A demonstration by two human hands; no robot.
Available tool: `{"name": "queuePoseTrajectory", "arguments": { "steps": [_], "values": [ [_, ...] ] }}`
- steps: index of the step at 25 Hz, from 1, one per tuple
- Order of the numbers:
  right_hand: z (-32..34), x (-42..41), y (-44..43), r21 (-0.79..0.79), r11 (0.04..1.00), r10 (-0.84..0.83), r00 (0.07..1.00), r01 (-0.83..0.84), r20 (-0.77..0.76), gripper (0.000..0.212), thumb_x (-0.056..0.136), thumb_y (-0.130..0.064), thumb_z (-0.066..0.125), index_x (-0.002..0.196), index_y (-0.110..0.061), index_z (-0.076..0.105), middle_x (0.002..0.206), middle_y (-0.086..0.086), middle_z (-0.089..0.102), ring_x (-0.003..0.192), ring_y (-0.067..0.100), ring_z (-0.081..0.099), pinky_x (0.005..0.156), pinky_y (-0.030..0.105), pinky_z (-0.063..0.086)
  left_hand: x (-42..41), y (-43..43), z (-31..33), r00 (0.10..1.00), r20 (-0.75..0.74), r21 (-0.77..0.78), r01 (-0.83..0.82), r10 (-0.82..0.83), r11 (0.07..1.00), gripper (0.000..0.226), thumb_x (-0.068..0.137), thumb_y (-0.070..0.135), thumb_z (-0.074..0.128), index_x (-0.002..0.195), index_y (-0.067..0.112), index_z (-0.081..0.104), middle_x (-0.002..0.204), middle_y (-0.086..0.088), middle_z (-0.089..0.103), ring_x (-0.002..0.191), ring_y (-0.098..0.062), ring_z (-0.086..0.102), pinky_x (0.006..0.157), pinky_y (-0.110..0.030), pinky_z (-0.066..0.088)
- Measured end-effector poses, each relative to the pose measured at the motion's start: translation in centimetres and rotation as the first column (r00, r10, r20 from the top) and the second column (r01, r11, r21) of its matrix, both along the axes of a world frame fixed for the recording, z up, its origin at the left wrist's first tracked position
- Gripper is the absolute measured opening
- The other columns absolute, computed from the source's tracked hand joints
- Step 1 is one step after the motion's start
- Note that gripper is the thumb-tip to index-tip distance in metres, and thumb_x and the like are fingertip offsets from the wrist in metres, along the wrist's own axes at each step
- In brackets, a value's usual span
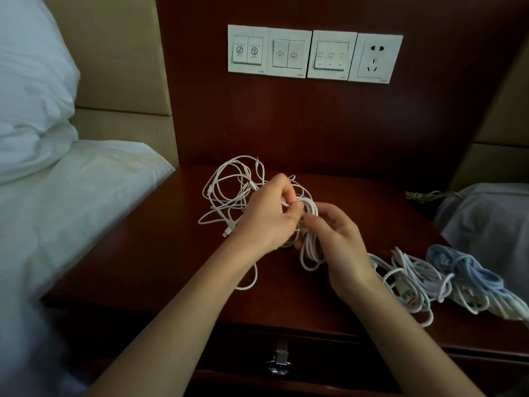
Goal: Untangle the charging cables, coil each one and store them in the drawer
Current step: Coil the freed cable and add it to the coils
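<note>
A tangle of thin white charging cables (229, 193) lies at the back middle of the dark wooden nightstand (160, 253). My left hand (269, 216) pinches a strand of white cable above the tangle. My right hand (337, 242) grips a partly wound white coil (310, 245) whose loops hang below the fingers. A loose white loop (246, 285) trails under my left wrist. Coiled white cables (409, 279) and a coiled light blue cable (463, 270) lie at the right edge. The drawer (243, 356) below is closed, its metal handle (280, 362) hanging at the front.
A bed with white sheets (71, 196) and a pillow (31, 81) borders the nightstand on the left. A second white bed (492, 219) stands at the right. Wall switches (289, 53) and a socket (375, 58) sit on the wooden panel behind.
</note>
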State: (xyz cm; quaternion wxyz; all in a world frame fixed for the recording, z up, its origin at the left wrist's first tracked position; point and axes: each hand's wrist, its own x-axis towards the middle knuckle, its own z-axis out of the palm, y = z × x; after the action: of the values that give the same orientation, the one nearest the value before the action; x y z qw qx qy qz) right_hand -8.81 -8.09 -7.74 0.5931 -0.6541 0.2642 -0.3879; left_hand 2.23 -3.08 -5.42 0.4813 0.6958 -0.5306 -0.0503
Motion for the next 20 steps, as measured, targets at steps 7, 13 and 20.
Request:
{"name": "queuePoseTrajectory", "arguments": {
  "steps": [7,13,20],
  "values": [
    [0.3,0.1,0.1,0.013,0.999,0.047,0.999,-0.047,-0.027,0.013,0.093,-0.015,0.052,0.098,-0.013,0.064,0.075,0.001,0.066,0.054,0.009,0.060,0.051,0.018,0.048,0.1,0.6,0.0,0.999,0.048,-0.021,-0.001,0.002,1.000,0.015,0.094,0.012,0.051,0.090,0.020,0.038,0.068,0.006,0.042,0.051,-0.004,0.038,0.048,-0.016,0.035],
    [0.3,0.1,0.1,-0.036,0.999,0.017,0.999,-0.018,-0.040,0.012,0.093,-0.018,0.052,0.097,-0.016,0.063,0.080,0.004,0.066,0.056,0.010,0.061,0.051,0.018,0.047,0.8,0.4,-0.3,0.997,-0.081,-0.002,0.010,-0.010,1.000,0.013,0.093,0.019,0.055,0.087,0.022,0.044,0.075,0.009,0.048,0.066,-0.004,0.049,0.057,-0.011,0.038],
    [0.4,0.1,-0.1,-0.002,0.998,0.061,0.998,-0.061,0.002,0.016,0.093,-0.015,0.053,0.100,-0.016,0.067,0.086,0.006,0.070,0.068,0.013,0.063,0.063,0.023,0.053,-0.7,0.7,-0.1,0.985,0.117,-0.046,-0.122,0.127,0.991,0.013,0.094,0.025,0.053,0.086,0.020,0.045,0.073,0.007,0.055,0.058,-0.002,0.051,0.047,-0.009,0.038]
  ]
}}
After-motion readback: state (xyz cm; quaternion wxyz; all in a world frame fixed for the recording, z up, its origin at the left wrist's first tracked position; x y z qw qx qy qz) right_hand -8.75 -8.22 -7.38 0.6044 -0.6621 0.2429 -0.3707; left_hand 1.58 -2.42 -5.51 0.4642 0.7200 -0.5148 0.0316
